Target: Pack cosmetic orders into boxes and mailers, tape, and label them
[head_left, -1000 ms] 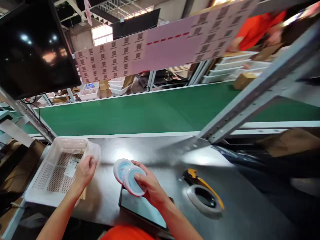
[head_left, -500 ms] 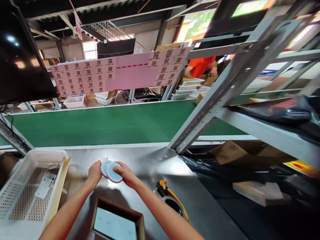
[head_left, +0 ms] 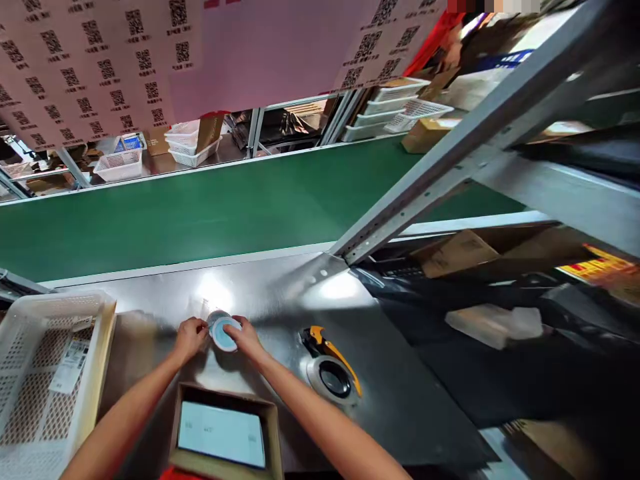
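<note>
My right hand (head_left: 246, 339) grips a round, flat, light-blue disc with a white rim (head_left: 223, 335), thumb across its face. Close on its left, my left hand (head_left: 191, 337) is pinched at the edge of the disc; what lies between its fingertips is too small to make out. Behind the disc shows a greyish round edge and a bit of clear film. Just below the hands stands an open cardboard box (head_left: 273, 427) with a pale blue-white box (head_left: 220, 432) inside. To the right, an orange and black tape dispenser (head_left: 333, 363) lies on the metal table (head_left: 280, 293).
A white perforated basket (head_left: 15, 373) with a labelled packet (head_left: 70, 367) stands at left. Beyond the table runs a green conveyor belt (head_left: 225, 207). A slanted metal post (head_left: 425, 180) rises at right, beside black plastic and cartons. A board with printed codes (head_left: 280, 53) hangs ahead.
The view has tipped downward. The two overlapping discs seen before now show as one blue face over a greyish edge. Both hands remain close together.
</note>
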